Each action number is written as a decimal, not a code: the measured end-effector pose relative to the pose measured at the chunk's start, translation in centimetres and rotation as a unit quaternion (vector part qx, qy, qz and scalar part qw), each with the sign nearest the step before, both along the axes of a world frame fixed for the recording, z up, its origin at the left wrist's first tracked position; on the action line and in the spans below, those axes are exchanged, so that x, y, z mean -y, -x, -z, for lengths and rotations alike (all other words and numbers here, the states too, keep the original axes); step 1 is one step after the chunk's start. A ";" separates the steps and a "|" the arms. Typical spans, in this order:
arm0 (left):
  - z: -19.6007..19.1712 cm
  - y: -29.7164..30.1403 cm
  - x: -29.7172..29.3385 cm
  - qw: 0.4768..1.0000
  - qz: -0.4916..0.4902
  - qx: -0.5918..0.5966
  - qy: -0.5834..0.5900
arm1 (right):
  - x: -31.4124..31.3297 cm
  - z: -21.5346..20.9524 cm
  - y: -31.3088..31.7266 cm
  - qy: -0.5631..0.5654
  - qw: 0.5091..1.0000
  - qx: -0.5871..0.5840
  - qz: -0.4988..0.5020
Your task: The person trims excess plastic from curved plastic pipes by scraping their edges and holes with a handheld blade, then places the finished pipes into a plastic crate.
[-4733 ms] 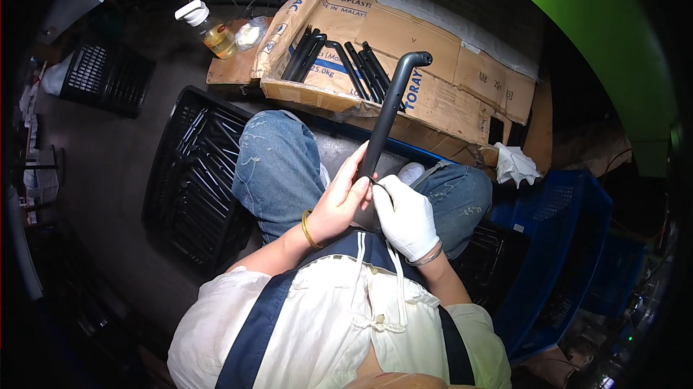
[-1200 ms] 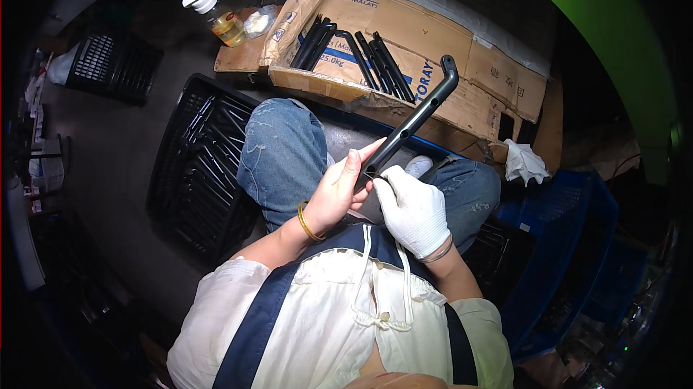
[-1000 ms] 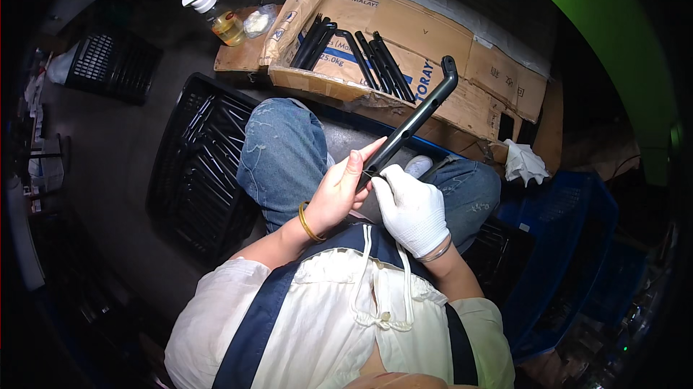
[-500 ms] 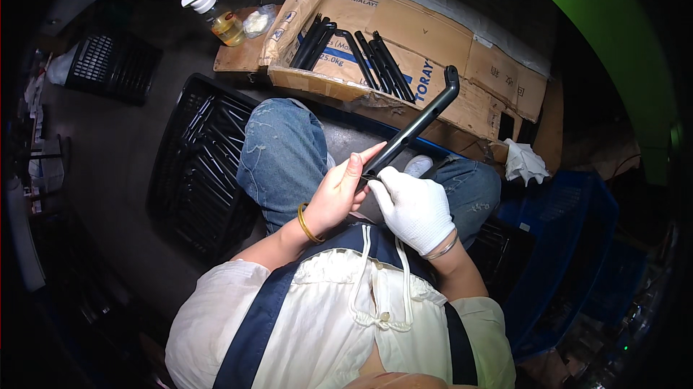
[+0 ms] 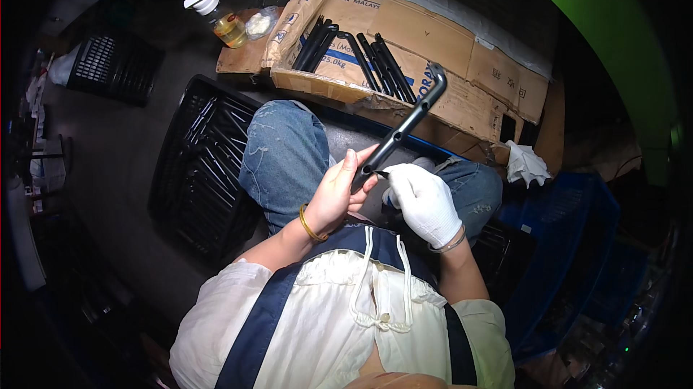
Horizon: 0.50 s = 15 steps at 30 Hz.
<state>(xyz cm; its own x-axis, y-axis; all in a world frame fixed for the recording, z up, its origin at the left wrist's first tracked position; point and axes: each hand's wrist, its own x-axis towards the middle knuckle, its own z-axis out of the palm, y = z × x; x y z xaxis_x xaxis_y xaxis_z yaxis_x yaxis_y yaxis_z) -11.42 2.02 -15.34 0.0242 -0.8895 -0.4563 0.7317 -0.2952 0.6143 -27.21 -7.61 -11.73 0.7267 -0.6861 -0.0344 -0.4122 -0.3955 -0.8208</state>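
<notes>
A glossy black bent tube (image 5: 398, 134) with holes along its side slants up and away from my lap, its angled end farthest from me. Bare fingers of my left hand (image 5: 334, 193) wrap round the tube's near end. Close to that end, on its right, my white-gloved right hand (image 5: 426, 205) pinches a small dark pointed tool (image 5: 382, 173). Its tip is near a hole in the tube, but contact cannot be made out. The rest of the tool is hidden by the glove.
Ahead stands a cardboard-lined work surface (image 5: 451, 46) carrying several similar black tubes (image 5: 393, 64). A black crate (image 5: 170, 165) full of dark tubes sits left of my knee. A bottle (image 5: 225, 24) stands at far left; crumpled white cloth (image 5: 525, 164) and blue crates (image 5: 548, 245) lie right.
The tube has rolled in my left hand, bringing its side holes into view, and its far end has shifted left. My right hand has moved slightly right, away from the near end.
</notes>
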 end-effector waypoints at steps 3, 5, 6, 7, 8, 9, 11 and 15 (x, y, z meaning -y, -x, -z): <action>-0.2 0.3 0.2 0.999 -0.034 0.004 0.009 | -1.2 -0.1 -0.2 0.003 0.999 -0.005 0.032; -0.5 0.5 0.2 0.999 -0.039 0.006 0.008 | -2.1 0.2 -0.9 0.072 0.996 0.034 0.049; -0.8 0.7 0.3 0.999 -0.048 0.012 0.005 | -2.4 0.2 -1.2 0.080 0.995 0.026 0.050; -0.9 0.8 0.3 0.998 -0.058 0.019 0.002 | -2.7 0.1 -1.3 0.088 0.995 0.019 0.050; -0.7 0.8 0.2 0.998 -0.056 0.020 0.000 | -2.8 0.1 -1.4 0.087 0.995 0.019 0.052; -0.6 0.8 0.1 0.998 -0.051 0.018 0.032 | -2.8 -0.1 -1.5 0.084 0.996 -0.001 0.042; -0.7 0.8 -0.1 0.997 -0.046 0.017 0.063 | -2.9 -0.5 -1.7 0.081 0.996 -0.022 0.032; -1.1 0.7 -0.1 0.998 -0.042 0.046 0.030 | -2.7 -0.9 -1.8 0.084 0.995 -0.049 0.031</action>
